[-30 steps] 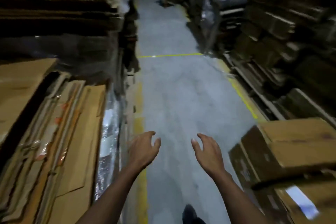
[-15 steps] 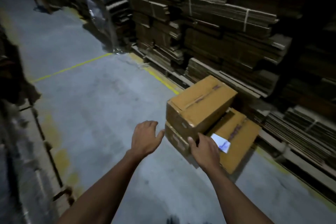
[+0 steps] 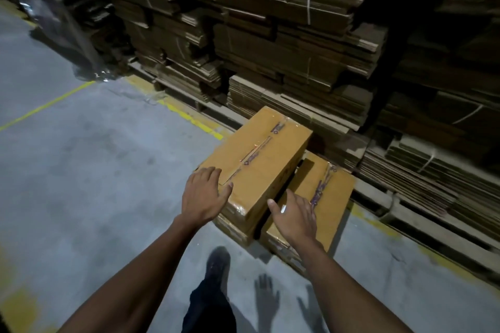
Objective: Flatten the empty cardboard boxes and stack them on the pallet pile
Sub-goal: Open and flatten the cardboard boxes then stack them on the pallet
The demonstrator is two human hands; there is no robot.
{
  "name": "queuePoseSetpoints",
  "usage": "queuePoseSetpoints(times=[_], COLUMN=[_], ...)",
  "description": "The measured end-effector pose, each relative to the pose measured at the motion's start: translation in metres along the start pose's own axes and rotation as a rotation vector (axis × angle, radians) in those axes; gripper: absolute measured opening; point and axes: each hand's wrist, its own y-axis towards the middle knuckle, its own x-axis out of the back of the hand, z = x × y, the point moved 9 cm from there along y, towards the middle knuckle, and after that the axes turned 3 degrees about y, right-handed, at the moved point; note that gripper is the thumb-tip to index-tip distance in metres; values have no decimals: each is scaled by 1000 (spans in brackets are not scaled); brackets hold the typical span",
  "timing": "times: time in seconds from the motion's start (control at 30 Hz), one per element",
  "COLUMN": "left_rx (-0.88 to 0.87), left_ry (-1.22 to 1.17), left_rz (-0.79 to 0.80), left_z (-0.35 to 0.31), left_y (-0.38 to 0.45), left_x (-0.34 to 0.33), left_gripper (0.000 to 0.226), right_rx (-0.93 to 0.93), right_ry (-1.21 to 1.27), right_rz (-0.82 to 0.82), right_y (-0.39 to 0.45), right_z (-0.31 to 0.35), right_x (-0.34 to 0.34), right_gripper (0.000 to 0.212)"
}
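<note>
A taped brown cardboard box (image 3: 259, 159) sits on top of other boxes on the grey floor, in front of stacked flattened cardboard. Beside it, lower and to the right, lies a second taped box (image 3: 332, 194). A third box (image 3: 230, 230) shows beneath the top one. My left hand (image 3: 203, 194) is spread over the near left corner of the top box, fingers relaxed. My right hand (image 3: 295, 213) hovers open over the gap between the top box and the lower right box. Neither hand grips anything.
Tall bundles of flattened cardboard (image 3: 284, 43) on pallets (image 3: 422, 227) line the back and right. Plastic-wrapped stacks (image 3: 62, 16) stand at the far left. Yellow floor lines (image 3: 189, 116) edge the grey aisle floor (image 3: 81, 170). My dark shoe (image 3: 216, 265) is just before the boxes.
The view has swung right and closer to the boxes. Both hands have reached forward; the left now sits over the top box's corner, the right beside that box.
</note>
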Motion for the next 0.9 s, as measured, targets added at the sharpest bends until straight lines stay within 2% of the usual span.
queuePoseSetpoints(times=[0.23, 0.37, 0.43, 0.5, 0.57, 0.63, 0.77, 0.9], left_rx=[-104, -152, -157, -141, -113, -74, 90, 154], left_ry=[71, 99, 100, 108, 98, 58, -66, -153], left_rz=[164, 234, 269, 303, 317, 320, 384, 384], left_z=[23, 30, 35, 45, 58, 73, 99, 108], left_y=[172, 255, 287, 316, 339, 364, 392, 399], left_x=[-75, -124, -151, -182, -208, -236, -277, -296], left_gripper=[90, 95, 97, 93, 83, 76, 77, 80], right_rx=[-243, -311, -291, -281, -342, -416, -538, -592], right_ry=[15, -20, -36, -20, 5, 37, 100, 223], right_rz=[-22, -34, -104, -180, -121, -85, -80, -149], right_y=[124, 201, 232, 261, 287, 313, 340, 340], right_z=[-3, -15, -18, -32, -49, -60, -77, -87], right_x=[-24, -47, -59, -81, -106, -125, -162, -186], right_gripper=[72, 73, 71, 69, 69, 77, 104, 110])
